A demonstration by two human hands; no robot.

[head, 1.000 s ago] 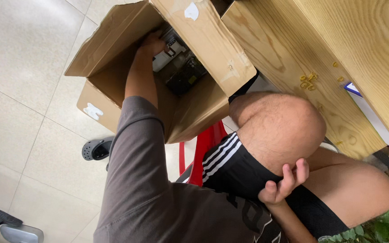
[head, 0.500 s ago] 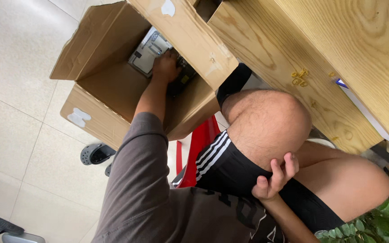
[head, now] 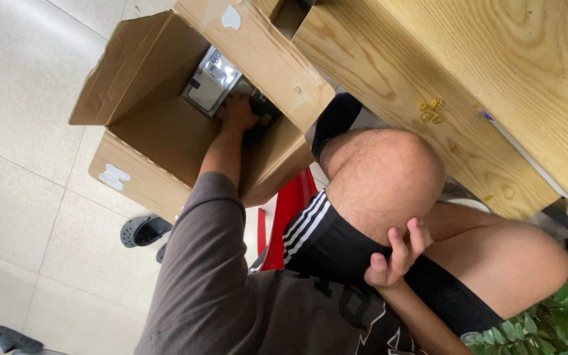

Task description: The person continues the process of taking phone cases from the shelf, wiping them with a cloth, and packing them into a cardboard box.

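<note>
An open cardboard box lies on the tiled floor beside the wooden table. My left hand reaches deep into it, fingers curled on a dark object next to a silver, glossy-faced device. The grey sleeve covers that arm down to the elbow. My right hand rests on my bare thigh at the hem of the black shorts, fingers loosely bent and holding nothing.
A light wooden table fills the upper right, with yellow rubber bands on it. A red seat shows under my leg. A black sandal lies on the floor, and green plant leaves sit at the lower right.
The view has shifted so the box sits lower and further right. My left hand has gone deeper into the box, toward the dark object by the silver device. My right hand stays on the thigh.
</note>
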